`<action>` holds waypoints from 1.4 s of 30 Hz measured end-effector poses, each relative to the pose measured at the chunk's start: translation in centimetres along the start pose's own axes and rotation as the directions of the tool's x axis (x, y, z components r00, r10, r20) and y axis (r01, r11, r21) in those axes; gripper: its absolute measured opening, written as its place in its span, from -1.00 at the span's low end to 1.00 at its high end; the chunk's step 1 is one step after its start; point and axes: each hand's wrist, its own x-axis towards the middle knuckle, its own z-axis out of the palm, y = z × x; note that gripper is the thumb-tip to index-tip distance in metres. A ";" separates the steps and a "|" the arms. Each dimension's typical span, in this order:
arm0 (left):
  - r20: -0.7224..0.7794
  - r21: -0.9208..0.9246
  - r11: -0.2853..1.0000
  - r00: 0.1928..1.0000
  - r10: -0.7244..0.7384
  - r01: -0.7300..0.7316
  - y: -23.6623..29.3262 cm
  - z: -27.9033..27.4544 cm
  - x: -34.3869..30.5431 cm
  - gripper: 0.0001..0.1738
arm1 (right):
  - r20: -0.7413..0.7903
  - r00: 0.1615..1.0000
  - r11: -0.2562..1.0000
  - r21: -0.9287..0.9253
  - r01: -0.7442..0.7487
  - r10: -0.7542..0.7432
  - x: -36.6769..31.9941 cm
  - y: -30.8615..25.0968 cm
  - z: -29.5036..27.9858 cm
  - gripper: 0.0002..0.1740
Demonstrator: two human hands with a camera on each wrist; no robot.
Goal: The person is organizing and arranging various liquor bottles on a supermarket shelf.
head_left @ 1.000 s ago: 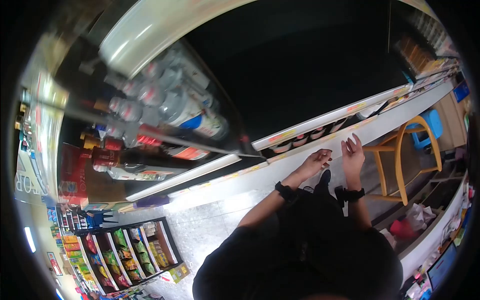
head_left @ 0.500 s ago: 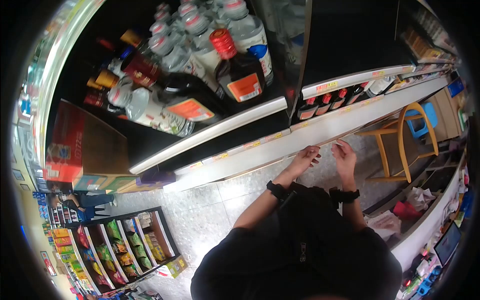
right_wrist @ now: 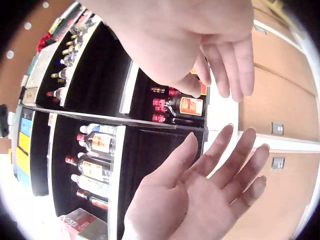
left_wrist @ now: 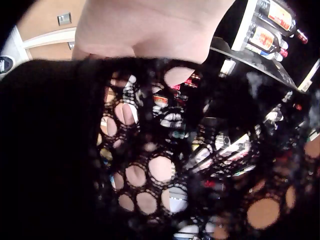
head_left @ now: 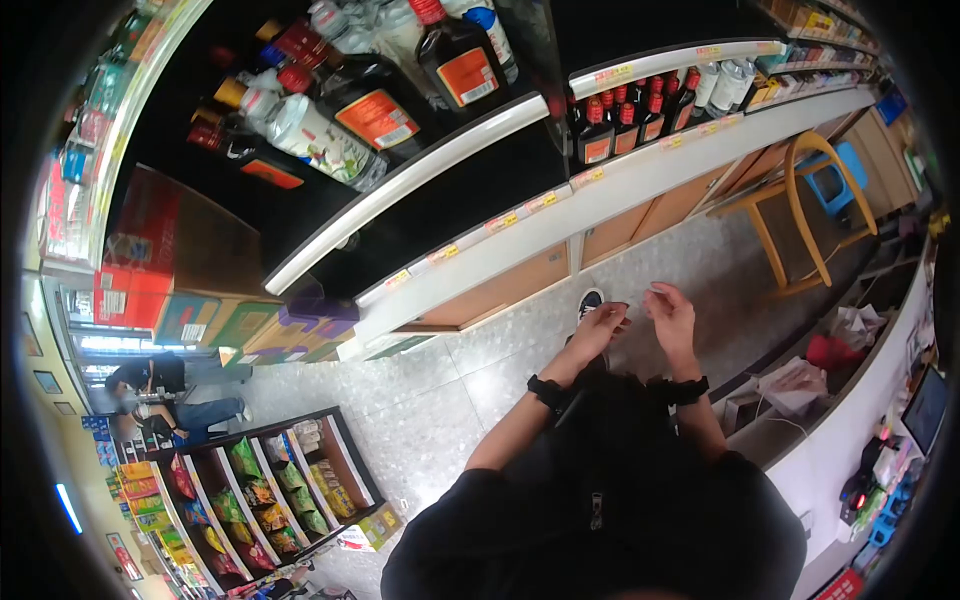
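In the head view, the left hand (head_left: 597, 332) and the right hand (head_left: 672, 316) are held a short gap apart in front of the body, both empty, with fingers loosely bent. Facing each other in the right wrist view are the right hand (right_wrist: 195, 40) above and the left hand (right_wrist: 187, 200) below, palm showing, fingers spread. The left wrist view has the base of the left hand (left_wrist: 150, 30) at the top; its fingers are hidden, and black mesh blurs much of the picture. Neither hand touches the dark bottles (head_left: 468, 70) on the shelf.
Shelves with a white edge (head_left: 420, 190) run along the far side above wooden cabinets (head_left: 520, 285). A wooden chair (head_left: 800, 215) stands at right, beside a counter (head_left: 800, 470). At left are boxes (head_left: 215, 270), a snack rack (head_left: 330, 440) and people (head_left: 165, 395).
The head view has shifted, so the shelves and bottles sit higher and more cabinet front and floor show. Both hands stay raised, apart and empty.
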 end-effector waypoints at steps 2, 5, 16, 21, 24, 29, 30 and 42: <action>-0.033 -0.005 1.000 0.999 -0.002 0.002 -0.2 -1.0 -1.7 -0.51 | 0.033 0.999 0.999 0.032 -0.018 0.017 -1.2 0.0 1.2 -0.71; -0.133 -0.049 0.997 0.990 0.046 -0.053 -0.2 -3.1 -3.3 -0.53 | 0.073 0.997 0.999 -0.020 -0.031 0.032 -1.9 -1.1 3.3 -0.72; -0.477 -0.238 0.968 0.878 -0.044 -0.081 -0.1 -17.0 -6.2 -0.57 | 0.357 0.925 0.984 -0.067 0.167 -0.132 1.8 -5.6 21.4 -0.52; -0.577 -0.271 0.943 0.817 0.000 -0.192 2.7 -26.5 -8.0 -0.59 | 0.519 0.757 0.883 -0.008 0.469 -0.397 4.6 -9.5 36.1 -0.39; -0.643 -0.253 0.933 0.765 0.034 -0.255 3.9 -30.4 -9.5 -0.59 | 0.575 0.615 0.677 -0.139 0.723 -0.540 6.3 -11.6 43.4 -0.60; -0.690 -0.301 0.907 0.724 0.008 -0.296 4.2 -35.4 -10.7 -0.60 | 0.625 0.568 0.700 -0.048 0.712 -0.535 7.8 -10.4 49.2 -0.61; -0.689 -0.300 0.907 0.725 0.009 -0.296 4.3 -36.0 -10.8 -0.60 | 0.630 0.564 0.703 -0.039 0.710 -0.535 7.9 -11.1 50.0 -0.62; -0.708 -0.345 0.883 0.706 -0.021 -0.320 4.6 -39.3 -9.8 -0.70 | 0.685 0.515 0.735 0.043 0.677 -0.515 9.3 -16.5 57.4 -0.63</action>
